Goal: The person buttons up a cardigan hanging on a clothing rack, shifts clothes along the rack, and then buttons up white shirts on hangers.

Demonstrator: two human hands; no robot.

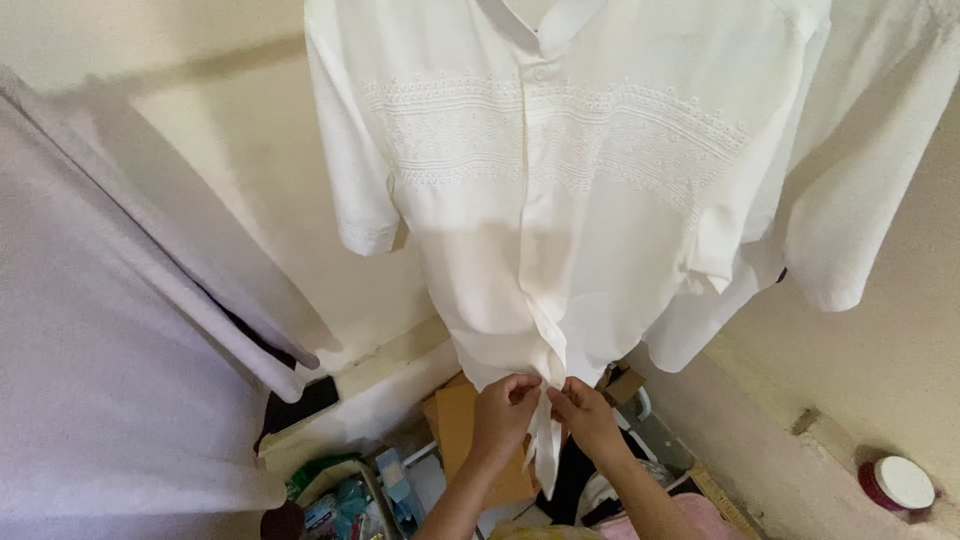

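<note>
The hanging white short-sleeved shirt with embroidered chest bands [560,200] has its bottom hem pinched by both hands. The left hand [503,412] and right hand [588,415] grip the front edges, close together.

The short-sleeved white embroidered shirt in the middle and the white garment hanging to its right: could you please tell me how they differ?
The short-sleeved white embroidered shirt faces the camera with a stitched chest band; the plain white garment shows only a sleeve. The left hand and right hand pinch the shirt's hem; the garment hangs untouched. Both are white.
</note>
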